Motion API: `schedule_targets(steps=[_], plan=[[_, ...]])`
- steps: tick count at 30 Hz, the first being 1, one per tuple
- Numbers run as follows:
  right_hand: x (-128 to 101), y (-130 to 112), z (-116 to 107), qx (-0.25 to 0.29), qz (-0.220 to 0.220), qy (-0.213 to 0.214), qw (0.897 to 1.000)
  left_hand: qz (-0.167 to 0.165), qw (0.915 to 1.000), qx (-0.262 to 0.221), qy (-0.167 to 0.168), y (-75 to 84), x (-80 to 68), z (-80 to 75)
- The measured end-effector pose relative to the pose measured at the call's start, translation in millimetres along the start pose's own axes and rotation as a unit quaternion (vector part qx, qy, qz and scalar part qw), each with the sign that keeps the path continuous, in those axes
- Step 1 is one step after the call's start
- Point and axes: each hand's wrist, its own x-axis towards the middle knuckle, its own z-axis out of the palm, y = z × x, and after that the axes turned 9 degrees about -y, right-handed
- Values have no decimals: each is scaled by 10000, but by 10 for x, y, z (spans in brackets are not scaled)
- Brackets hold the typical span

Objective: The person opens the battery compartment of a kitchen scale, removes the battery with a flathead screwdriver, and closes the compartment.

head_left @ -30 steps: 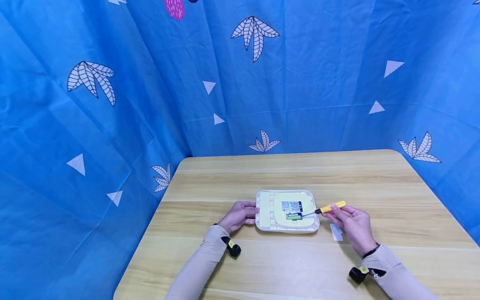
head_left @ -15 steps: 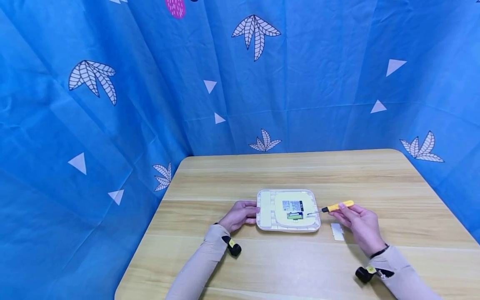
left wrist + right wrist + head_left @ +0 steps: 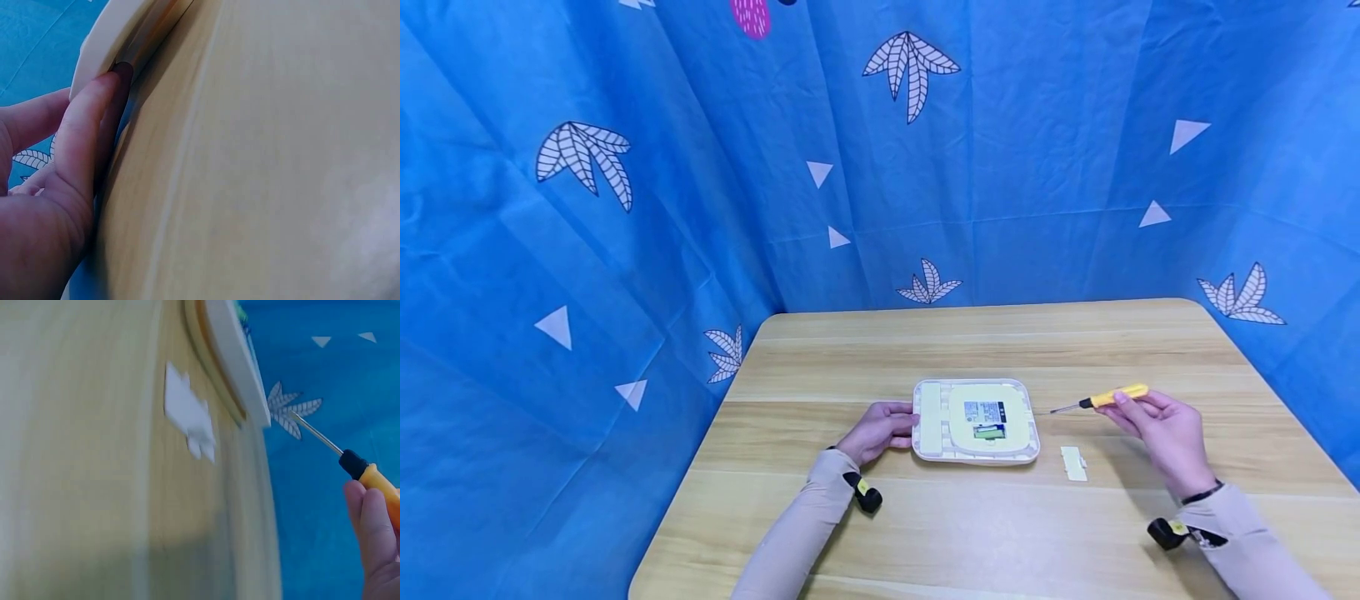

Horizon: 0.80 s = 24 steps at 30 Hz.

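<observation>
Hanging all around is a big blue curtain (image 3: 625, 208) with white leaves and triangles on it, and in front of it stands a light wooden table (image 3: 970, 517). Near the middle of the table lies a flat white and pale yellow gadget (image 3: 975, 421), face down, with a label on its back and a small open battery slot that shows a green and blue battery (image 3: 989, 432). The left hand (image 3: 877, 432) rests on the table and presses its fingers (image 3: 87, 137) against the left edge of the gadget to keep it from sliding; the fingers lie mostly straight along the rim, not wrapped around it. The right hand (image 3: 1161, 429) is off to the right of the gadget, lifted a little, and it pinches the yellow handle of a small screwdriver (image 3: 1105, 400) between thumb and fingers. The thin metal tip points back toward the gadget but does not touch it. Just beside the gadget's right edge, on the wood, lies the little white battery cover (image 3: 1073, 463), flat and apart from everything. It looks like the cover is already off and the tool part of the job is over. Next, I think the right hand needs to set the screwdriver down, so its fingers are free to reach the battery.
</observation>
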Motion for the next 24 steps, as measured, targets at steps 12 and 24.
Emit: schedule_targets(steps=[12,24], plan=[[89,-212,-98,-4189,-505,338,9060,9,10000,12,-9,-16,-1,-4],[129,-138,-124,-5914,-2258,-390,7732,40,10000,-21,-72,-18,-6,-8]])
